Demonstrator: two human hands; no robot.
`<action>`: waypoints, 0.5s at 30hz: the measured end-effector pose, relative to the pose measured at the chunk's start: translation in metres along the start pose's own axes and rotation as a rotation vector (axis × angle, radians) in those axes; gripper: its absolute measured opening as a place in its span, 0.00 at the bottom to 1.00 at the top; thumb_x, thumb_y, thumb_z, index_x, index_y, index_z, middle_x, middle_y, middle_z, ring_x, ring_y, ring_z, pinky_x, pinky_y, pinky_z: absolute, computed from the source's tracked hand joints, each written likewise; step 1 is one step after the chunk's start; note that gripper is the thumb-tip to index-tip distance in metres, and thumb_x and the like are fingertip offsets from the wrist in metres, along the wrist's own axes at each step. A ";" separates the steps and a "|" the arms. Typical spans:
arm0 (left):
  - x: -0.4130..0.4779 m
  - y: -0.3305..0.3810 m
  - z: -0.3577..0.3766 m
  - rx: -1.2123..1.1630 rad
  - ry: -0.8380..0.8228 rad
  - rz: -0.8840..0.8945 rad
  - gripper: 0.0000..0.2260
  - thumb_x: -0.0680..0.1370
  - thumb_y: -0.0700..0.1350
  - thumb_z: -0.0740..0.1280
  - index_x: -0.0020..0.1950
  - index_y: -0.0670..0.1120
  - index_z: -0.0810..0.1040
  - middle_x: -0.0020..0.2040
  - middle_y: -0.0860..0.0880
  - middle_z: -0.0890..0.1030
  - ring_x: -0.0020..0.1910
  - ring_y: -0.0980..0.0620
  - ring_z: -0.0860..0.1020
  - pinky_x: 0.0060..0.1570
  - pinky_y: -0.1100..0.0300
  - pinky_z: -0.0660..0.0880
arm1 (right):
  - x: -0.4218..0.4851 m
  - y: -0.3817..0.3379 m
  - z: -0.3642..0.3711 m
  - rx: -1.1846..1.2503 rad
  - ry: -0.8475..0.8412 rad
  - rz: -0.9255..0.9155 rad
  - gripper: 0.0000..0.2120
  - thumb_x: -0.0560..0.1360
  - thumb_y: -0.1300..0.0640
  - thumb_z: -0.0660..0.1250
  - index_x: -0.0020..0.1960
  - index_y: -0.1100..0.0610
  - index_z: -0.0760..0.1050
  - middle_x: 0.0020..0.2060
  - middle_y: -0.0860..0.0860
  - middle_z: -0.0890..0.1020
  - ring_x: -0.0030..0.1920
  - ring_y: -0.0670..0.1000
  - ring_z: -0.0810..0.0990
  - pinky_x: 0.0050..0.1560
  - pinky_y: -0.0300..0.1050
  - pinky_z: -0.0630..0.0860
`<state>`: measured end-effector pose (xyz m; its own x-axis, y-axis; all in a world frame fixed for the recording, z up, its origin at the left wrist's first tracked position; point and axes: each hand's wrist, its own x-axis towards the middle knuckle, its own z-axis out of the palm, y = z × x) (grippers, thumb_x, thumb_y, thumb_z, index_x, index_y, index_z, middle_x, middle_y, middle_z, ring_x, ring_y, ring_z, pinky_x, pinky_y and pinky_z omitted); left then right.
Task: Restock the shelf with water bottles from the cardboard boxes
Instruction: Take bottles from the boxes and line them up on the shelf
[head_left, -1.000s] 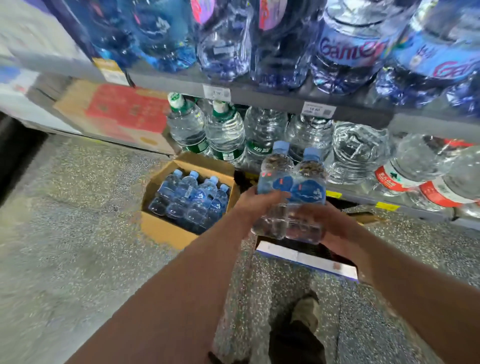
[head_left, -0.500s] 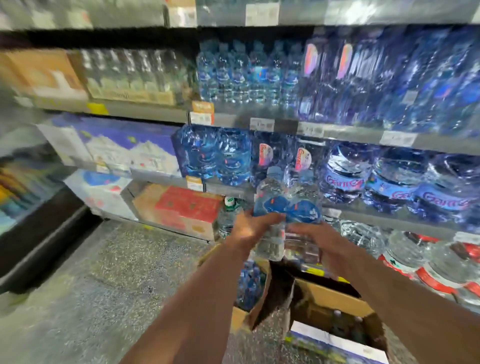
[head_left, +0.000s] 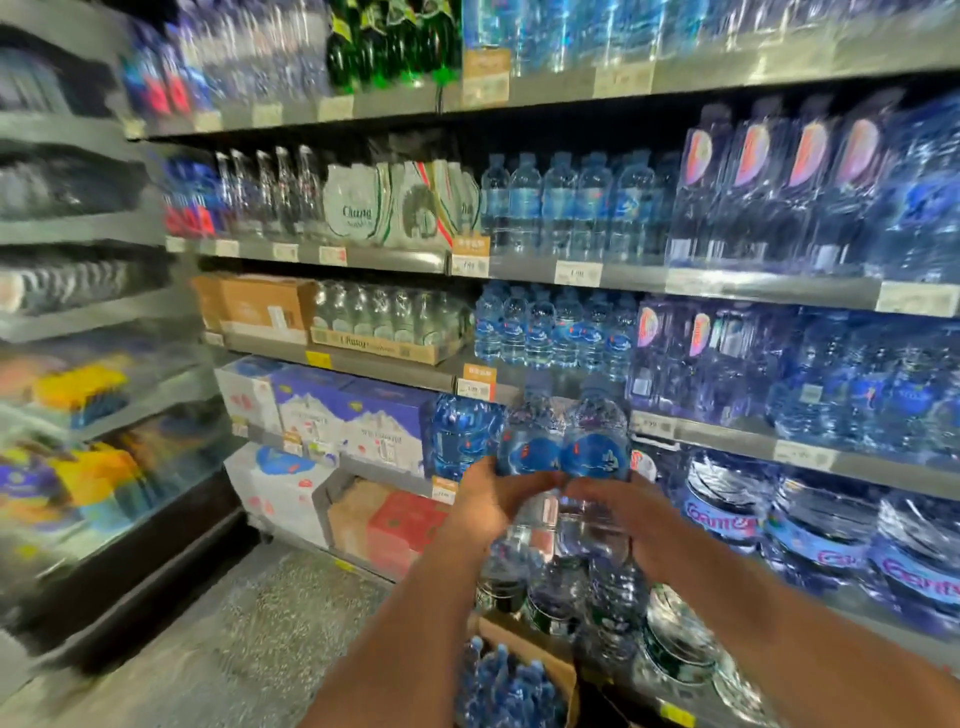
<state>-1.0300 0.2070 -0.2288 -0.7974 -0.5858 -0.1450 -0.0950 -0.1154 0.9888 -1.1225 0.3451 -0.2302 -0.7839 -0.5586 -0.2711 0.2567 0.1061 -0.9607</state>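
Two small water bottles with blue labels are held side by side in front of the shelving. My left hand grips the left bottle from the left, and my right hand grips the right bottle from the right. Just above them runs a shelf carrying a row of matching small blue bottles. The open cardboard box with several blue-capped bottles sits on the floor at the bottom of the view, under my arms.
Large blue jugs fill the shelves on the right. White and purple cartons and a red box sit on the lower left shelves. A second shelf unit stands at the left. Speckled floor lies between them.
Both hands have lifted the two bottles from above the floor boxes up toward the shelf with small bottles. My view has tilted upward, revealing higher shelves.
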 end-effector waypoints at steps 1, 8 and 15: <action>-0.001 0.005 0.000 0.032 -0.007 0.016 0.23 0.62 0.46 0.81 0.53 0.43 0.78 0.45 0.47 0.84 0.43 0.53 0.83 0.48 0.57 0.80 | 0.001 -0.006 0.000 0.002 -0.009 -0.001 0.20 0.63 0.62 0.78 0.51 0.55 0.74 0.41 0.55 0.83 0.39 0.53 0.79 0.46 0.52 0.74; -0.006 0.027 0.010 0.094 0.129 0.072 0.17 0.58 0.54 0.81 0.40 0.56 0.78 0.37 0.63 0.81 0.41 0.62 0.79 0.37 0.66 0.72 | 0.016 -0.033 -0.008 -0.060 -0.082 -0.021 0.23 0.63 0.58 0.79 0.55 0.55 0.75 0.45 0.54 0.83 0.44 0.54 0.81 0.45 0.52 0.77; 0.020 0.026 -0.005 0.104 0.124 0.090 0.17 0.61 0.50 0.81 0.46 0.54 0.80 0.43 0.57 0.84 0.44 0.58 0.82 0.46 0.62 0.76 | 0.038 -0.042 0.003 -0.140 -0.086 -0.029 0.20 0.63 0.60 0.79 0.52 0.55 0.76 0.45 0.54 0.84 0.42 0.54 0.83 0.47 0.51 0.77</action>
<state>-1.0457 0.1885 -0.2065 -0.7263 -0.6854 -0.0524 -0.0923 0.0217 0.9955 -1.1616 0.3173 -0.1996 -0.7366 -0.6311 -0.2430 0.1490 0.1990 -0.9686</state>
